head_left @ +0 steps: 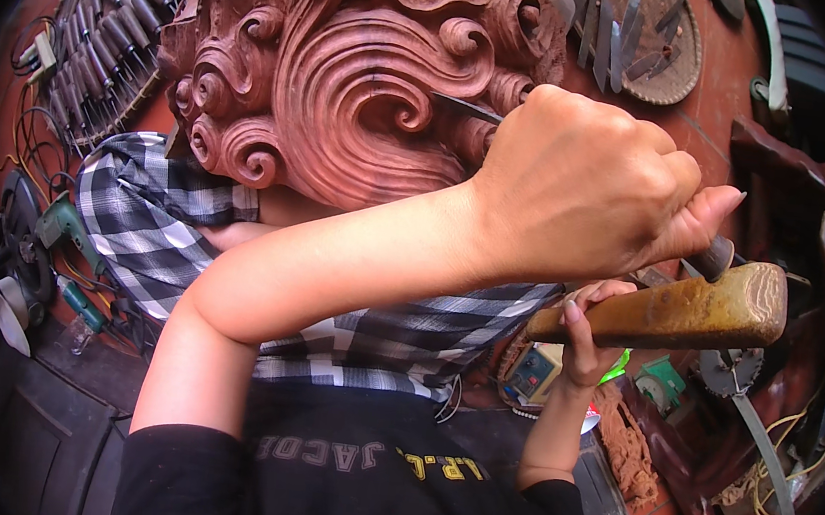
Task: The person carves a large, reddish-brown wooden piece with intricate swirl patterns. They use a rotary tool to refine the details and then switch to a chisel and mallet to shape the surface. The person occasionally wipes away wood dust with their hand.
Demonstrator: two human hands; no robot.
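My left hand is closed in a fist around a carving chisel, its arm crossing in front of me to the right. The thin dark blade points left over a scroll of the reddish-brown wood carving; whether the tip touches the wood I cannot tell. Below the fist the butt of the chisel's handle sticks out. My right hand grips a yellow-brown wooden mallet, whose squared end lies close to that butt. Deep swirls and curls cover the carving, which rests against my lap.
Many chisels with dark handles lie on a round tray at the far left. Flat blades lie on a round tray at the far right. A green power tool and cables are at left. Dark polished wood stands at right.
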